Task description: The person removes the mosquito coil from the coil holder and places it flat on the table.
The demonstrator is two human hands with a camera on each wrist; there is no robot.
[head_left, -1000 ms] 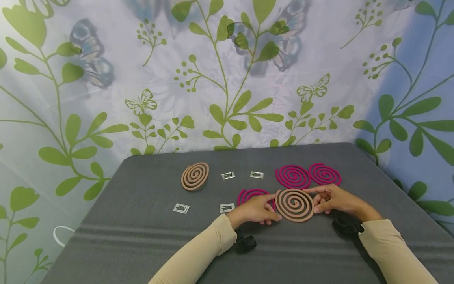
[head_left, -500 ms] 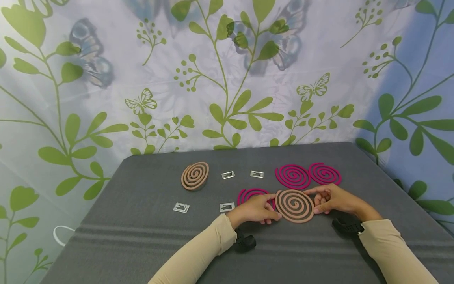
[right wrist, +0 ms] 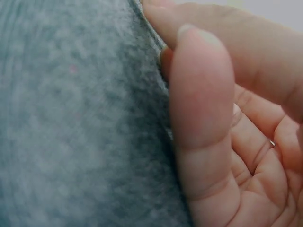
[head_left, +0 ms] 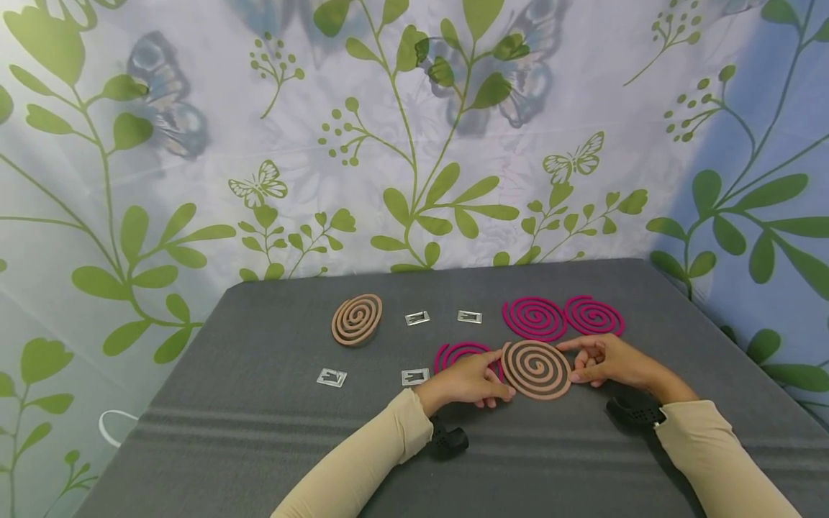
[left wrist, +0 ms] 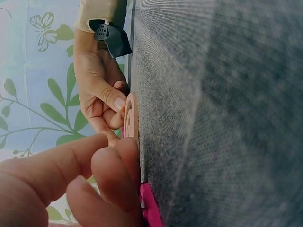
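Brown and spiral-cut, the near coil [head_left: 536,370] sits on the grey desk [head_left: 259,432], pinched at its left rim by the left hand [head_left: 468,380] and at its right rim by the right hand [head_left: 605,362], each grip clamped on its edge. One pink coil [head_left: 456,354] lies partly under the left fingers; two pink coils [head_left: 562,318] lie just behind. Open desk stretches toward the near edge and the left side.
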